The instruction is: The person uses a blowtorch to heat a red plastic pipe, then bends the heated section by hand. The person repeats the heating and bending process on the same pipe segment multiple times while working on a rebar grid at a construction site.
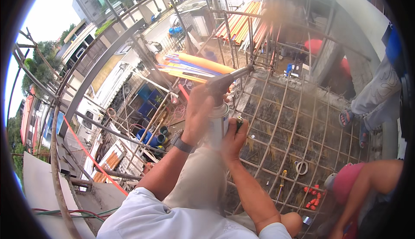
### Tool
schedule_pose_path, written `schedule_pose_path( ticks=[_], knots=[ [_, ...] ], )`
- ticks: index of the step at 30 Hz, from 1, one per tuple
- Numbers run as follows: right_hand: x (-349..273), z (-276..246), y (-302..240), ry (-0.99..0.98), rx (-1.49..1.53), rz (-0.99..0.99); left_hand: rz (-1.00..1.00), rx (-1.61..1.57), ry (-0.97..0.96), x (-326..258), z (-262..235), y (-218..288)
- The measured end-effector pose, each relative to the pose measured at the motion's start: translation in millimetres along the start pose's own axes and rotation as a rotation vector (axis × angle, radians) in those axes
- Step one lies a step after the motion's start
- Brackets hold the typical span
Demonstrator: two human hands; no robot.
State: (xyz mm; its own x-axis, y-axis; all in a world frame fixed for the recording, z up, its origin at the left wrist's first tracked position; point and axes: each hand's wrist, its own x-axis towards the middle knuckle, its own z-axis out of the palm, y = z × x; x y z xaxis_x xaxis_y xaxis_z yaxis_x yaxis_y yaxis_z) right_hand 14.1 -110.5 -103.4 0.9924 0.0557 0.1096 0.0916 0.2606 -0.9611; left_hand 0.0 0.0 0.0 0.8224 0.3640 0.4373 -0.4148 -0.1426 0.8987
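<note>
Above the rebar grid (298, 122), the gas torch (221, 105) stands near upright, canister down, its long axis vertical. Its metal nozzle angles up and right. The left hand (198, 111) wraps the torch head, fingers curled tight. The right hand (235, 138) cups the canister base, fingers closed around it.

A rebar grid (298, 122) carries a screwdriver (281, 186) and wire coil (301, 167).
</note>
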Motion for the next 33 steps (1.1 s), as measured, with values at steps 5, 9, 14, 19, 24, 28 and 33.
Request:
schedule_pose_path(
  ticks=[5,9,14,19,24,28,33],
  knots=[
    [-19,14,1,-0.074,-0.110,-0.086,0.126,0.079,0.371,-19,5,20],
    [-25,25,0,-0.153,-0.123,-0.194,0.184,0.123,0.500,-19,-10,29],
    [-26,30,-10,-0.309,-0.107,-0.322,0.181,0.155,0.440,-24,-30,38],
    [-18,40,-6,-0.464,0.196,-0.132,0.190,0.341,0.467,-28,-48,41],
    [10,29,-19,-0.562,0.489,0.178,0.167,0.403,0.476,-29,-68,47],
    [40,19,-38,-0.480,0.422,0.228,0.196,0.500,0.491,-29,-64,45],
    [72,9,-66,-0.398,0.387,0.215,0.115,0.428,0.459,-31,-58,46]
  ],
)
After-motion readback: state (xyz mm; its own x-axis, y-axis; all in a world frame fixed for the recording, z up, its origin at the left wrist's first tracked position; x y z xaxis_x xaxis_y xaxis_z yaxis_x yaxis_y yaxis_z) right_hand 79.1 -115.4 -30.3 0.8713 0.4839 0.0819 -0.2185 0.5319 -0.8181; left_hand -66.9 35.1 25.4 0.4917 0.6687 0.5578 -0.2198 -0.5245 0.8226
